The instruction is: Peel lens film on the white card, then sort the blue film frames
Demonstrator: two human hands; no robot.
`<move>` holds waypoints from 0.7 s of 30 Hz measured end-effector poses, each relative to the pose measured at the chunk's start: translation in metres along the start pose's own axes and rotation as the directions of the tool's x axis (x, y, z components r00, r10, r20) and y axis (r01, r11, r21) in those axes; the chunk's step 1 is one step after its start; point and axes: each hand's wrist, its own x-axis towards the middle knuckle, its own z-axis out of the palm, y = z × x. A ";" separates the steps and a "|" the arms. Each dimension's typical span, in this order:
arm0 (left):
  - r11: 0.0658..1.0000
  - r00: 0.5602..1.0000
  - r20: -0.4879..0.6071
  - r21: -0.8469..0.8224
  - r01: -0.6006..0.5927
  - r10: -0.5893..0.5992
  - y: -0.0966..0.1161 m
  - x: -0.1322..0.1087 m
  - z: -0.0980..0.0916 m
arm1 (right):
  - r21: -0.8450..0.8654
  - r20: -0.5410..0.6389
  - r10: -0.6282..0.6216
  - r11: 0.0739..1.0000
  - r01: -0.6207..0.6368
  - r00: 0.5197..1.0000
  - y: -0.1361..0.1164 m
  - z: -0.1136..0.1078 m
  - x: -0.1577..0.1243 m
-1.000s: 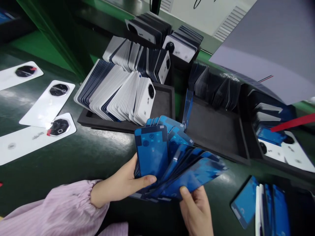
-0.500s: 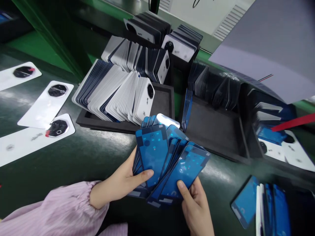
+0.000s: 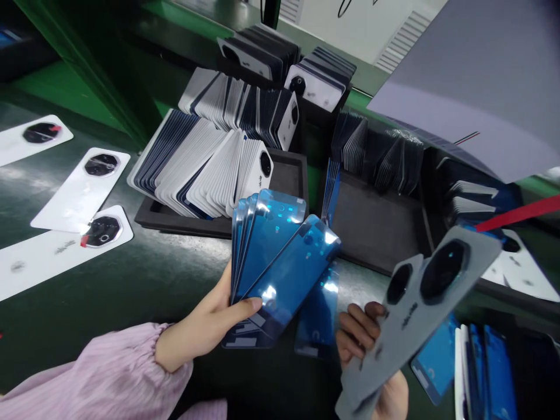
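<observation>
My left hand (image 3: 225, 315) is closed on a fanned stack of phone back covers (image 3: 273, 251), their blue-filmed inner sides facing me and the thumb pressing near the lower end. Over to the right, my right hand (image 3: 363, 344) grips a few more phone back covers (image 3: 406, 315), turned so their pale outer faces with black camera windows show. Its thumb is hidden behind them. A single blue-filmed cover (image 3: 318, 318) shows below and right of the left stack; what supports it is unclear. The two bundles are apart.
A dark tray (image 3: 301, 175) holds rows of white and blue covers. Beside it stands another black tray (image 3: 380, 221) with covers at its back. White covers (image 3: 83, 186) lie at left. Blue covers (image 3: 499, 373) stand at lower right. A grey panel (image 3: 464, 87) hangs at upper right.
My right hand has moved right, away from the left hand's stack, taking several covers and turning them pale side out. My left hand keeps its stack, now more neatly fanned.
</observation>
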 end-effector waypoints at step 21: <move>0.988 0.973 -0.212 0.137 -0.064 0.092 0.000 0.000 0.008 | -0.274 0.195 0.136 0.958 -0.079 0.971 0.038 -0.002 -0.010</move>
